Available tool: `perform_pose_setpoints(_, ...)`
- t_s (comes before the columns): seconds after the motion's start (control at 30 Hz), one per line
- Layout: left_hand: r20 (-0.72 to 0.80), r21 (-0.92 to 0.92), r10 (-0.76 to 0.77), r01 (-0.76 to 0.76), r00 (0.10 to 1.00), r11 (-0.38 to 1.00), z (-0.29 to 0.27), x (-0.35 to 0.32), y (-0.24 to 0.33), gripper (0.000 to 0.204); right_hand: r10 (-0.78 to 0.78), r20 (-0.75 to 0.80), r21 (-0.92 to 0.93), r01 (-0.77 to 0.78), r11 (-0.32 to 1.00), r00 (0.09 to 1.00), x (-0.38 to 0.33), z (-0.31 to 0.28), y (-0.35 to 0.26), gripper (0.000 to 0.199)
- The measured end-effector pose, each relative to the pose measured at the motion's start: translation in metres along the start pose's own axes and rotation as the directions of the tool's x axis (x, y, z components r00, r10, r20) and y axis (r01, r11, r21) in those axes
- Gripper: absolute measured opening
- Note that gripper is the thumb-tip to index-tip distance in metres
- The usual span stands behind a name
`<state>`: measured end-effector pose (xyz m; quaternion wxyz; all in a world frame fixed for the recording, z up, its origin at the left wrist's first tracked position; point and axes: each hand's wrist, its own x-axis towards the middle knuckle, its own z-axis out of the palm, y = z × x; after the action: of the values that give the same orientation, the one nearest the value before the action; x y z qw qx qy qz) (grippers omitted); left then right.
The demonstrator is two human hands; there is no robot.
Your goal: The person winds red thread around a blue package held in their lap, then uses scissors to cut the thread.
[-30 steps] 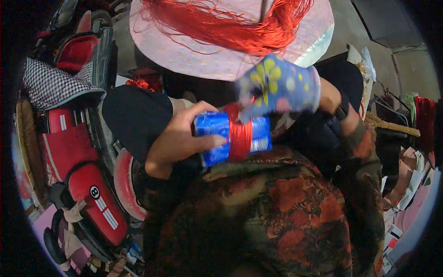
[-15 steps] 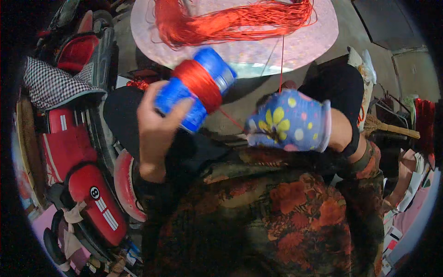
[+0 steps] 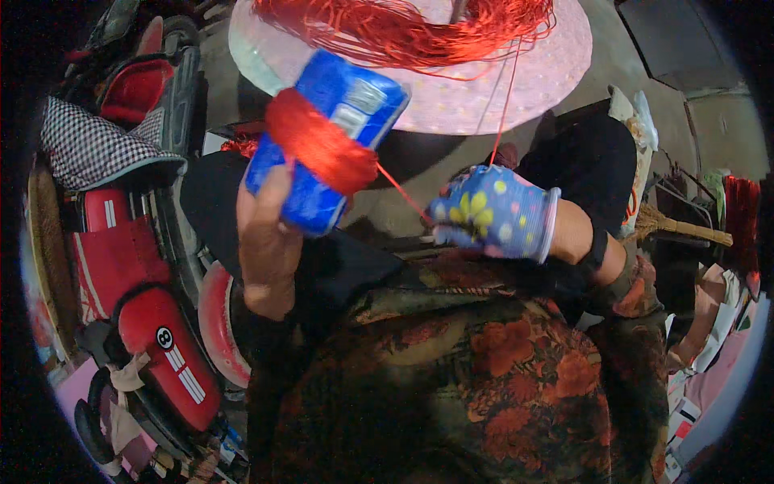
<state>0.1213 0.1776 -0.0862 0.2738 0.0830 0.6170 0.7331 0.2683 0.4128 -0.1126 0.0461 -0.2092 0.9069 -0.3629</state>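
My bare left hand (image 3: 270,238) grips the lower end of a blue plastic-wrapped packet (image 3: 326,81), which is tilted. A thick band of red cord (image 3: 318,143) is wound round the packet's middle. From this band a taut strand runs to my right hand (image 3: 496,214), which wears a blue flowered glove. Its fingers are closed round the cord, and their tips are partly hidden and blurred. Beyond the glove, the cord rises to a large loose hank of red cord (image 3: 403,40). The hank lies on a pink round tabletop (image 3: 459,109) in front of me.
At my left stand red cushioned seats (image 3: 165,355) and a checked cloth (image 3: 105,145) among dark frames. A straw broom (image 3: 685,226) lies at the right, with papers (image 3: 717,323) nearer me. My dark-trousered knees flank the space under my hands.
The packet has turned in my left hand, showing its broad face. My right hand has shifted slightly left. The hank has moved a little away and the round tabletop seems turned.
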Motion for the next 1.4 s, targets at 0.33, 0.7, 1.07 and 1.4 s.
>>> perform_pose_setpoints(0.33,0.680,0.343,-0.311,0.087,0.664,0.935,-0.008,0.000,0.004,0.053,0.295,-0.096,0.448,-0.223,0.866,0.951,0.029,-0.057,0.025,0.022)
perform_pose_setpoints(0.7,0.179,0.635,-0.027,-0.095,0.984,0.766,0.002,0.010,-0.013,0.048,-0.019,0.062,-0.162,0.029,0.986,0.998,0.016,-0.027,-0.019,0.017)
perform_pose_setpoints(1.07,0.306,-0.107,-0.128,0.168,0.943,0.980,0.007,-0.006,0.021,0.056,0.320,-0.123,0.448,-0.235,0.862,0.940,0.000,-0.017,0.028,0.018)
perform_pose_setpoints(1.4,0.510,0.432,-0.387,0.160,0.768,0.888,0.014,-0.011,0.012,0.050,0.121,-0.053,0.342,-0.095,0.935,0.991,0.028,-0.064,0.000,0.016)
